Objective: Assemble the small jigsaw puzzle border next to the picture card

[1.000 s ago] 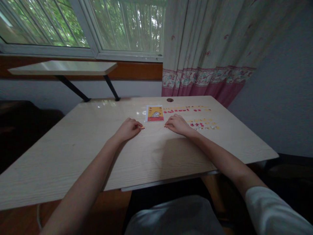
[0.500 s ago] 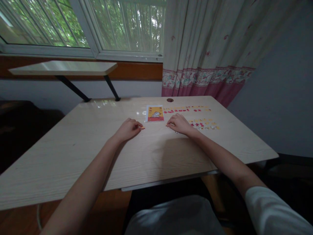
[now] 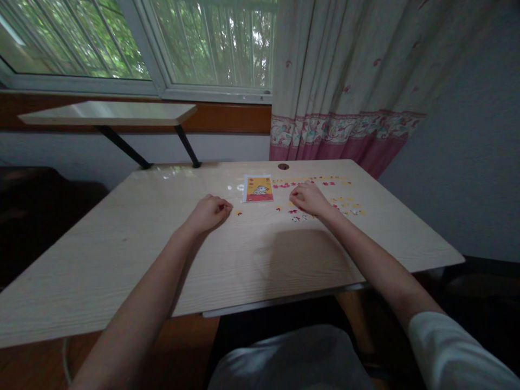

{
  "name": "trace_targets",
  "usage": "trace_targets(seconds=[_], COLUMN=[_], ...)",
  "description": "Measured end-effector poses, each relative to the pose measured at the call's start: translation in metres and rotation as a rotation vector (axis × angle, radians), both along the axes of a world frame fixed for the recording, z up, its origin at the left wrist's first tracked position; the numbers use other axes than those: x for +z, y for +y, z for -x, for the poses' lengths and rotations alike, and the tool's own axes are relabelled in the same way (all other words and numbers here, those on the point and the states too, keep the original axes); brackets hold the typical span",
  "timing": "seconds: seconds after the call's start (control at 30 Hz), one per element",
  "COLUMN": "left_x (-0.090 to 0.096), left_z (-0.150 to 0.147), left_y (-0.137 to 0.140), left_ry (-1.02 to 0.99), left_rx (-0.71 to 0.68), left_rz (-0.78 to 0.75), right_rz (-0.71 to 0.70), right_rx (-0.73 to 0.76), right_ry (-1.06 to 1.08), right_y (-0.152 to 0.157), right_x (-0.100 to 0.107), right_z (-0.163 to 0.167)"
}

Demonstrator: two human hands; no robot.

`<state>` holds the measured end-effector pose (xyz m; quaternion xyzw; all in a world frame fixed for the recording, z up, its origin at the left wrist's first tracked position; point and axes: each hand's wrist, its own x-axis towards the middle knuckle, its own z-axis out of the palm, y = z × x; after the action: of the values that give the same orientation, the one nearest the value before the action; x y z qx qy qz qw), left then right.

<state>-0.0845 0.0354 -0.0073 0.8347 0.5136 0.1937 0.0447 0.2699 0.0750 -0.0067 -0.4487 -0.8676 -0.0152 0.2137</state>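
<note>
My left hand [image 3: 209, 212] rests low over the table [image 3: 235, 260], its fingers curled and the tips close together; no piece shows between them, though I cannot tell whether they touch. Just beyond those tips, to the right and a little nearer my body, lies the yellow piece [image 3: 239, 213] with a dark red mark, apart from my fingers and well nearer to this hand than to the other. A second piece [image 3: 278, 208] lies left of my right hand [image 3: 311, 199], which is the nearer one to it. The right fingers bend down to the table, and whether they pinch anything is hidden from me. Below them sit a pink piece [image 3: 292, 212] and some white bits [image 3: 296, 219]. The pieces are too small for me to tell a long axis (the back rows [image 3: 329, 183], at least, run plainly left to right, behind my right hand). Between my hands and farther off lies the card [image 3: 259, 189], a pale animal on yellow over a red band. I can read no brand, label or writing on it or on any piece.
</note>
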Motion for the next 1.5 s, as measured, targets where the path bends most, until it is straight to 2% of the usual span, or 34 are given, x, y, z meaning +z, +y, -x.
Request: trace_targets(seconds=[0.47,0.73,0.87,1.2,1.5], left_x=[-0.001,-0.002,-0.005,-0.002,-0.004], left_z=[-0.002,-0.012,-0.014,-0.016,-0.014], left_y=[0.000,-0.003,-0.003,-0.003,-0.004], left_ry=[0.030,0.007,-0.002,0.056,0.063], left_rx=[0.009,-0.030,-0.061,-0.071,-0.065], left_rz=[0.003,-0.005,0.003,0.001,-0.019], right_rz=[-0.012,0.034,0.062,0.062,0.044], right_rx=[0.004,0.136,0.142,0.181,0.203], right_ry=[-0.020,-0.053,-0.082,-0.050,-0.027], right_y=[-0.005,-0.022,-0.027,-0.022,-0.023], right_x=[0.000,-0.004,-0.005,-0.012,-0.009], right_z=[0.007,0.031,0.038,0.037,0.036])
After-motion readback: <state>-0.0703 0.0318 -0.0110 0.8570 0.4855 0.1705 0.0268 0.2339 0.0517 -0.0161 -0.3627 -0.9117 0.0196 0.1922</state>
